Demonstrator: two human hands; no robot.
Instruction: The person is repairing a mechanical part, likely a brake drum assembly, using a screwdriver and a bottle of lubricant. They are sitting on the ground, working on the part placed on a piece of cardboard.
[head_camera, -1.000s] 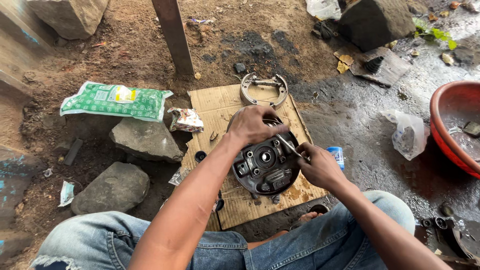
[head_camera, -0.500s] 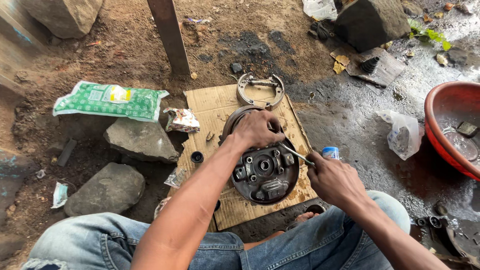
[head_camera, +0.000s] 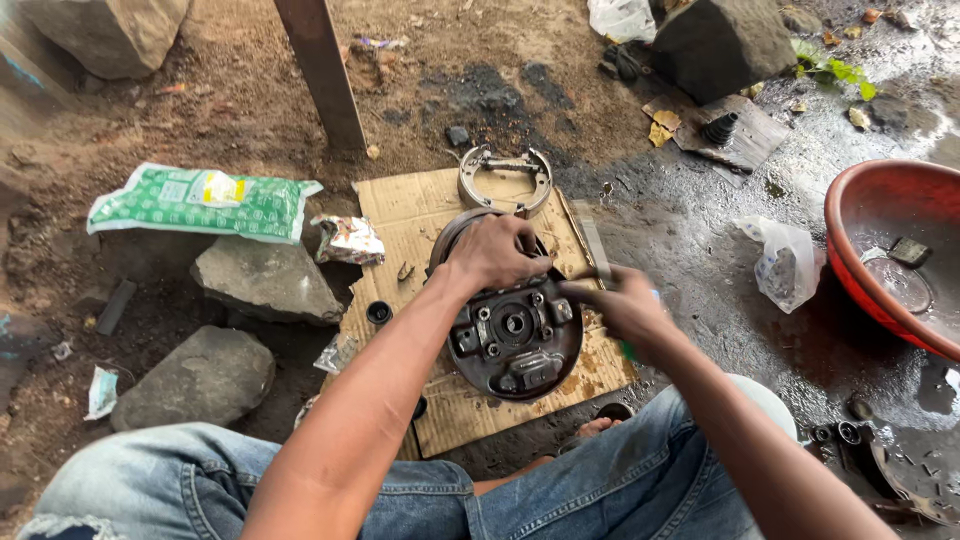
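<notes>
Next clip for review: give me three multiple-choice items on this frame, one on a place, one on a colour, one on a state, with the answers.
1. Where does the pair of brake shoes lie?
A. On the cardboard sheet, beyond the round brake plate
B. Inside the basin
C. On the green packet

2. What colour is the basin at the right edge?
A. Blue
B. Red-orange
C. White

3. What is the left hand doing?
A. Resting on the person's knee
B. Lifting a stone
C. Pressing on the top rim of the brake plate

Answers: 1 A, the shoes sit at the far end of the cardboard sheet. 2 B, its wall shows red-orange. 3 C, its fingers curl over the plate's upper edge while the right hand works beside it.
</notes>
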